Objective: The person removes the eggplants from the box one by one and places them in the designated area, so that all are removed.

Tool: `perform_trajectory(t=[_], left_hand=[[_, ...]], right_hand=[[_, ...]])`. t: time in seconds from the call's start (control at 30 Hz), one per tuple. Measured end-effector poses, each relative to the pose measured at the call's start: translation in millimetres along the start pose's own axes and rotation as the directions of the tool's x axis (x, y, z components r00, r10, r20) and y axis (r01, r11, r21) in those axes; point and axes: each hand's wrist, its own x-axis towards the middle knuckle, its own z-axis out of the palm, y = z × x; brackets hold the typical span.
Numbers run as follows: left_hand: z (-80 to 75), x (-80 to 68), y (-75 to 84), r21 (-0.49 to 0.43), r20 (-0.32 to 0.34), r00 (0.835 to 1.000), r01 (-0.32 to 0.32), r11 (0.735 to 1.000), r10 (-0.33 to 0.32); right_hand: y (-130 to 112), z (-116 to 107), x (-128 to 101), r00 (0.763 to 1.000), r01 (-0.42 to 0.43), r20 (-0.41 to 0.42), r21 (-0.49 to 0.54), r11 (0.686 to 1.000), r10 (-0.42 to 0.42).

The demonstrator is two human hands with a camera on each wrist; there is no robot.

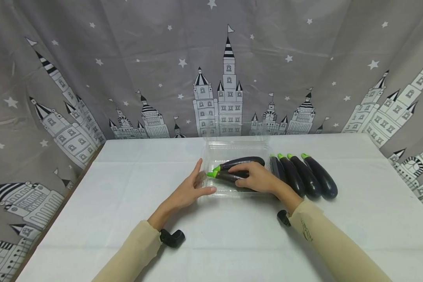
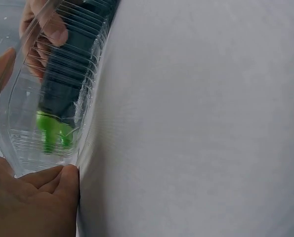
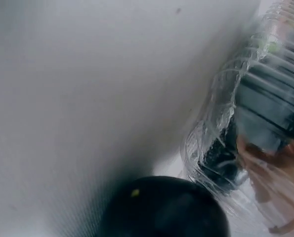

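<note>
A clear plastic container (image 1: 237, 150) sits on the table with two long dark eggplants lying in it, green stem ends toward the left. My left hand (image 1: 187, 192) is at its left side, thumb and forefinger spread apart at the near left corner; the left wrist view has the fingertips right at the clear wall. Reaching in from the right, my right hand (image 1: 255, 178) grips the nearer eggplant (image 1: 225, 176), its fingers bent over the dark body. Behind it, the farther eggplant (image 1: 244, 160) lies along the container's floor, partly covered by that hand.
Several more eggplants (image 1: 304, 176) lie side by side just right of the container, stems pointing away, close to my right forearm. The container's clear lid (image 1: 236, 128) stands raised at the back. White cloth (image 1: 127, 176) covers the table; a grey printed curtain (image 1: 155, 58) hangs behind.
</note>
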Motion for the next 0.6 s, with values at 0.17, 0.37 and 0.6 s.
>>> perform_trajectory(t=[0.17, 0.37, 0.6], left_hand=[[0.7, 1.3, -0.3, -0.004, -0.003, 1.0, -0.005, 1.0, 0.005], [0.7, 1.6, 1.2, 0.022, -0.016, 1.0, 0.001, 1.0, -0.001], [0.9, 0.6, 2.4, 0.03, -0.024, 1.0, 0.006, 1.0, -0.005]], right_hand=[[-1.2, -1.3, -2.8, 0.996, 0.003, -0.088, 0.044, 0.999, 0.001], [-1.7, -1.1, -3.6, 0.982, 0.016, -0.188, 0.109, 0.994, 0.005], [-1.2, -1.4, -5.0, 0.972, 0.037, -0.234, 0.134, 0.99, -0.005]])
